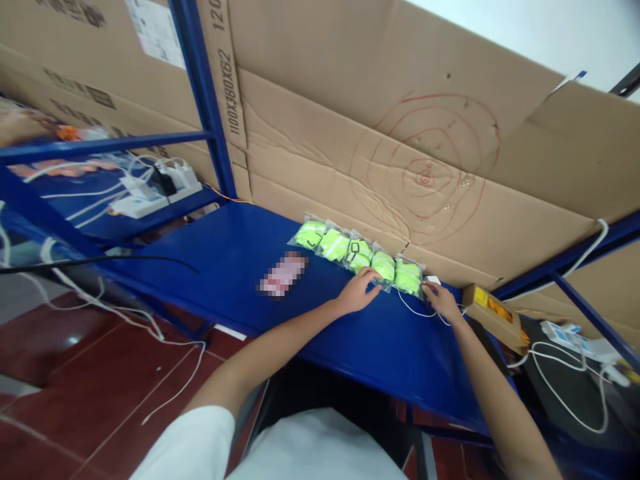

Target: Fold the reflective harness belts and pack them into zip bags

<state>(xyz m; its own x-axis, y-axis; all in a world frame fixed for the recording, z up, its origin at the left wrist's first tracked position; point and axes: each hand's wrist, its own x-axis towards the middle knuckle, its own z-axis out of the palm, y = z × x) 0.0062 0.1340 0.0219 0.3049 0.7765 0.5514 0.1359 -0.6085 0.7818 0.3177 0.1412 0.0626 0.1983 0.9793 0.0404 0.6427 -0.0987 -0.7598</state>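
Observation:
Several clear plastic bags with folded neon-yellow reflective fabric lie in a slanting row along the back of the blue table (200,253). My left hand (357,292) is at the front edge of the second bag from the right (384,265), thumb and fingers apart, fingertips at its plastic. Beside the right side of the rightmost bag (408,275) is my right hand (441,301), its fingers slightly bent and apart. Whether its fingertips touch the bag is hard to make out. A small white plug (432,280) with a white cable sits just behind that hand.
A pixelated pinkish rectangular item (284,275) lies left of the bags. An open cardboard box (493,317) stands at the right end. Power strips with cables lie on the left (155,193) and right (580,340). A cardboard wall (310,160) rises behind the table.

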